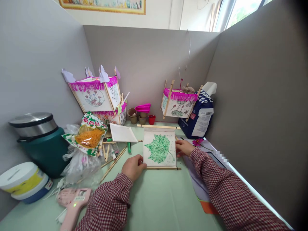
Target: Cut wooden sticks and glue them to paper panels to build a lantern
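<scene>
From the head view I see a pale green tabletop (156, 199) walled by grey partitions (149, 54). The leaf-print panel (159, 149) lies between the left hand (132, 166) and right hand (184, 147), bent fingers at its edges (whether they grip, I can't tell). Paper lanterns (95, 98) stand beyond both hands; sticks (113, 165) and a pink glue gun (74, 202) crowd the left hand's outer side.

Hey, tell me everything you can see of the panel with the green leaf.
The panel is pale, nearly square, and looks like paper or cloth. Its mottled green leaf print has a stem pointing lower right. It seems to lie roughly flat on the green tabletop. A thin near stick and far stick run along its edges; whether they are attached is unclear. The left hand touches its near-left corner, the right hand its right edge.
</scene>
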Demonstrator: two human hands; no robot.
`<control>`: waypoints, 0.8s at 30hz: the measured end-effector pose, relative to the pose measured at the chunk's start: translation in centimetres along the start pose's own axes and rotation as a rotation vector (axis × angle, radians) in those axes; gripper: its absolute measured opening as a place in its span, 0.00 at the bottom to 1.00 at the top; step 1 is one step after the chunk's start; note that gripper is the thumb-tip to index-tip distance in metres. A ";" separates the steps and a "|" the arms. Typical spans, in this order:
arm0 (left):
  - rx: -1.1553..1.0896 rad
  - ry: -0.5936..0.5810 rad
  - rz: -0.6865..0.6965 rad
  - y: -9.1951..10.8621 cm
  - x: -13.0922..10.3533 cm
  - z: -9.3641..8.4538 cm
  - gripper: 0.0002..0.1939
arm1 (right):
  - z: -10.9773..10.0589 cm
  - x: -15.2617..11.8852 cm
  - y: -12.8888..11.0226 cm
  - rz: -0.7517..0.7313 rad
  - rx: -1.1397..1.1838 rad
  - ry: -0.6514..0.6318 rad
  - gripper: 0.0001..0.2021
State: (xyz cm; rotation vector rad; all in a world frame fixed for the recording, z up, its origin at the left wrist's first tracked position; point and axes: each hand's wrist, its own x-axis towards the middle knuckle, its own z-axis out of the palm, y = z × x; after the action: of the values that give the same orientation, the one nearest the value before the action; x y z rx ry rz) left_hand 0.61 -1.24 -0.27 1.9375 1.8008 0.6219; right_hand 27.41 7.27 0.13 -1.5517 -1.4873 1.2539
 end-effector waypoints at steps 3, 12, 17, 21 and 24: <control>-0.022 -0.023 0.012 -0.1 -0.1 -0.2 0.08 | -1.0 -2.0 0.0 0.018 -0.187 -0.002 0.11; 0.049 -0.002 0.023 -0.1 -0.4 -0.1 0.06 | 1.3 -8.7 1.5 -0.163 -0.733 0.084 0.07; 0.099 0.002 0.017 0.0 -0.1 0.1 0.05 | 2.0 -8.0 1.4 -0.195 -0.864 0.095 0.03; 0.150 -0.008 0.005 0.3 0.6 0.1 0.05 | 1.7 -6.7 1.2 -0.193 -0.930 0.084 0.02; 0.199 -0.019 -0.018 0.7 1.4 0.0 0.05 | 1.6 -5.8 1.0 -0.180 -0.968 0.076 0.03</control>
State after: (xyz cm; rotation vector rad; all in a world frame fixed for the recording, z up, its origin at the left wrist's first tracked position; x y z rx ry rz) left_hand 1.28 0.15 0.18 2.0436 1.9292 0.4307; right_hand 26.90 1.19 -0.17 -1.9185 -2.2854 0.3245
